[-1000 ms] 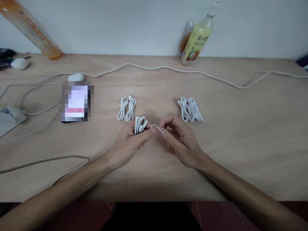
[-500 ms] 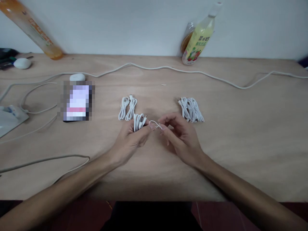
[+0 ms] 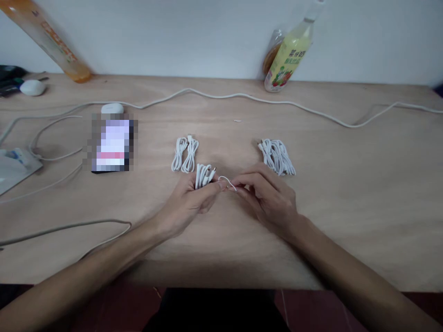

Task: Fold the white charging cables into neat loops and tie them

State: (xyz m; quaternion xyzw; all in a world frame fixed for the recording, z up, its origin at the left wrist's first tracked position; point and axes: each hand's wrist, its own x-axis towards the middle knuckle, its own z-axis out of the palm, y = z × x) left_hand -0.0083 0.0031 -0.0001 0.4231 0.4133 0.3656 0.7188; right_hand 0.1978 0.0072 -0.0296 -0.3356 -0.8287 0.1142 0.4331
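Note:
My left hand is wrapped round a coiled white charging cable, whose plug ends stick up beside the thumb. Between the two hands a thin white twist tie bends in a small loop. My right hand pinches at the twist tie with thumb and fingertips close to the left thumb; the exact grip is partly hidden. Two coiled white cables lie on the table just beyond my left hand. Beyond my right hand lies a row of several coiled white cables.
A phone and a white case are at the left. One long white cord crosses the wooden table. An orange bottle and a yellow bottle stand along the wall. A small white scrap lies mid-table.
My right hand has turned and drawn its fingers together at the twist tie, closer to the left thumb. The left hand still holds the coiled cable. The view has shifted slightly.

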